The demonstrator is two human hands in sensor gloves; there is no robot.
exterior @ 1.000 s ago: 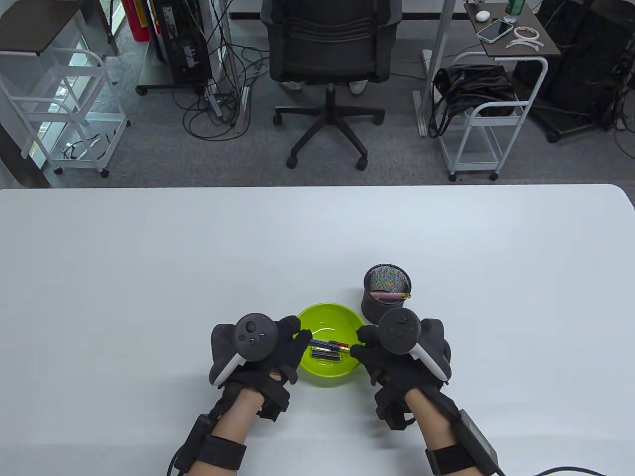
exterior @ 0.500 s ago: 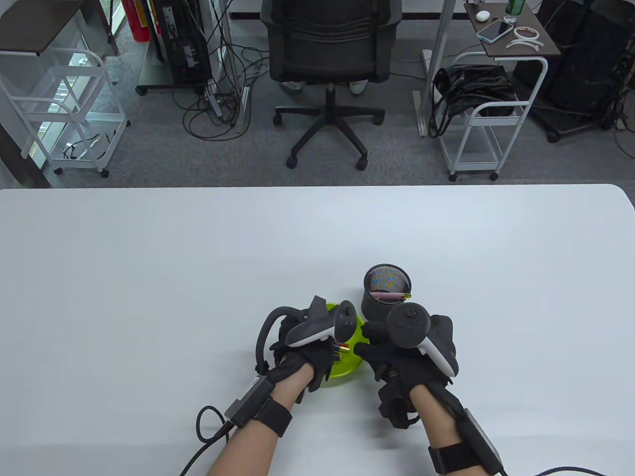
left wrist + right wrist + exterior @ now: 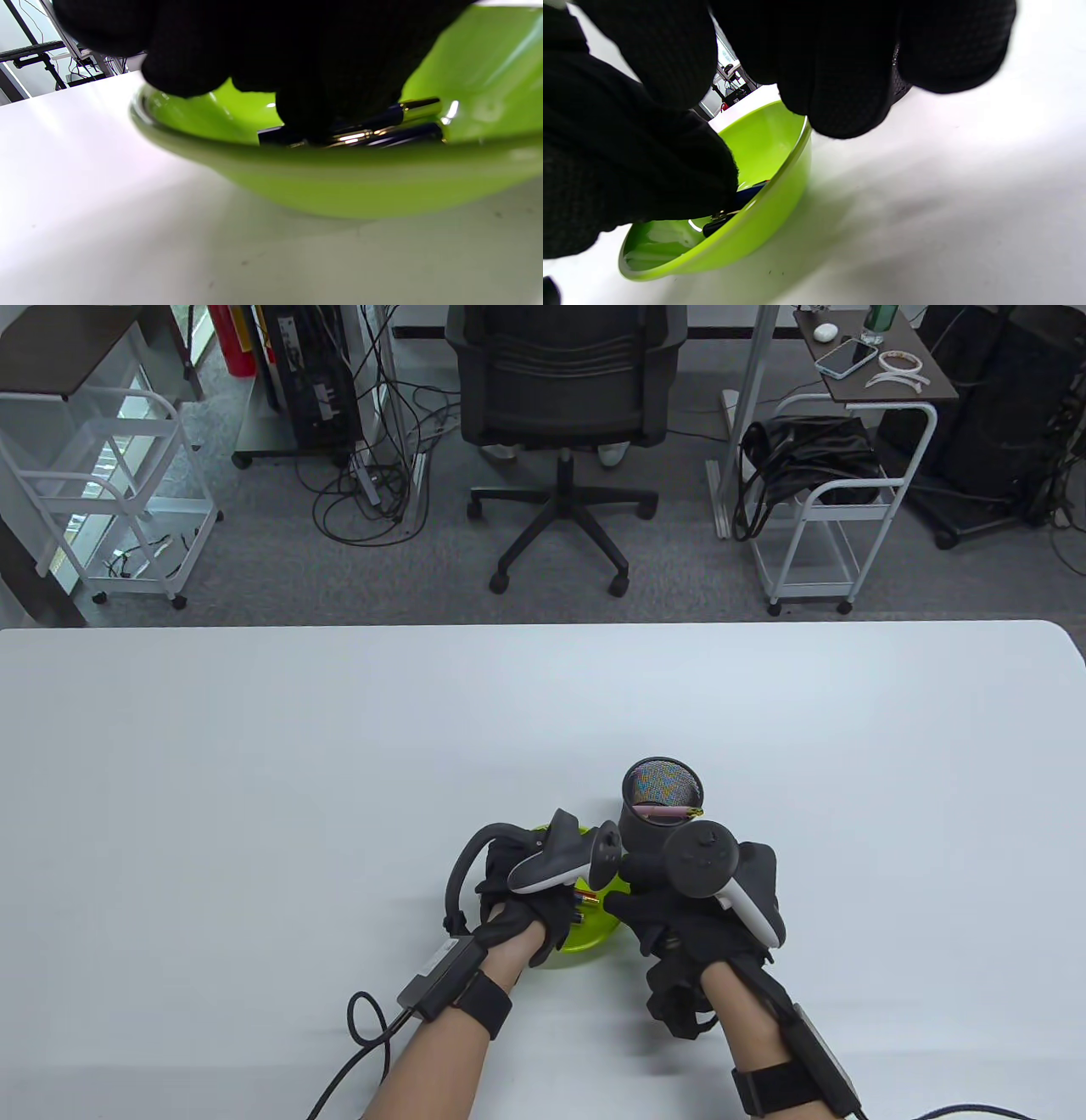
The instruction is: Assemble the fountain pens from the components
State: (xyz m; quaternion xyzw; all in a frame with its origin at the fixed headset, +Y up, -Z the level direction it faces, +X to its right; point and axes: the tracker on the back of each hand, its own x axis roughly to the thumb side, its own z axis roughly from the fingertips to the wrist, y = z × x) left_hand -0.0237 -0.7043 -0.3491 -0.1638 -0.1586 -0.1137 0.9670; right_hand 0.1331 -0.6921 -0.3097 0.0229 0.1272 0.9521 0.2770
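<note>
A mesh pen cup (image 3: pixel 662 806) stands just behind the green bowl (image 3: pixel 585 937).

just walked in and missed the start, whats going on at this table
A person in sensor gloves is putting fountain pens together. The left hand reaches down into the green bowl, its fingers right on the dark blue and gold pen parts lying there; whether it has a grip yet cannot be seen. The right hand sits at the bowl's right edge. Behind the bowl, a black mesh cup has a pink pen lying across its top.
</note>
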